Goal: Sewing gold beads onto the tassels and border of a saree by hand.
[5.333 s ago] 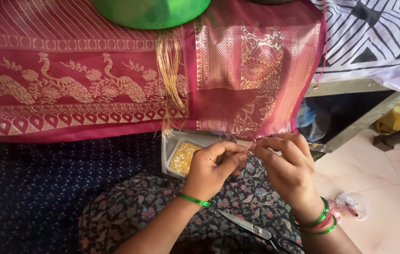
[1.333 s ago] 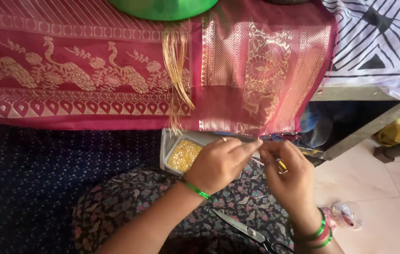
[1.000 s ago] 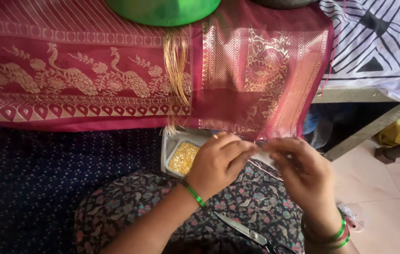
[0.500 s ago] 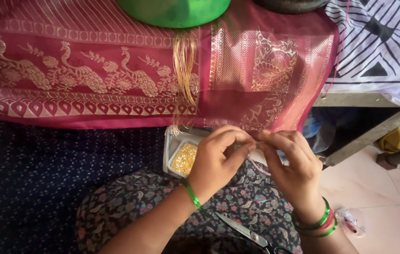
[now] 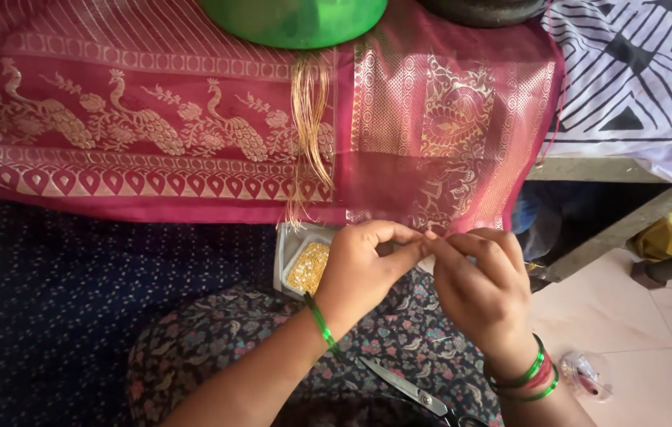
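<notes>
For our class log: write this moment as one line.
left hand pinching at saree hem | right hand fingertips meeting left | bead tray beside | scissors on lap

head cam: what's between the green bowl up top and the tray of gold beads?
In the head view, a bundle of gold threads hangs over the red cloth, running from the green bowl toward the bead tray.

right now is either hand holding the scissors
No: the scissors lie on the lap below, while the left hand and right hand are pinched together at the hem of the red cloth.
</notes>
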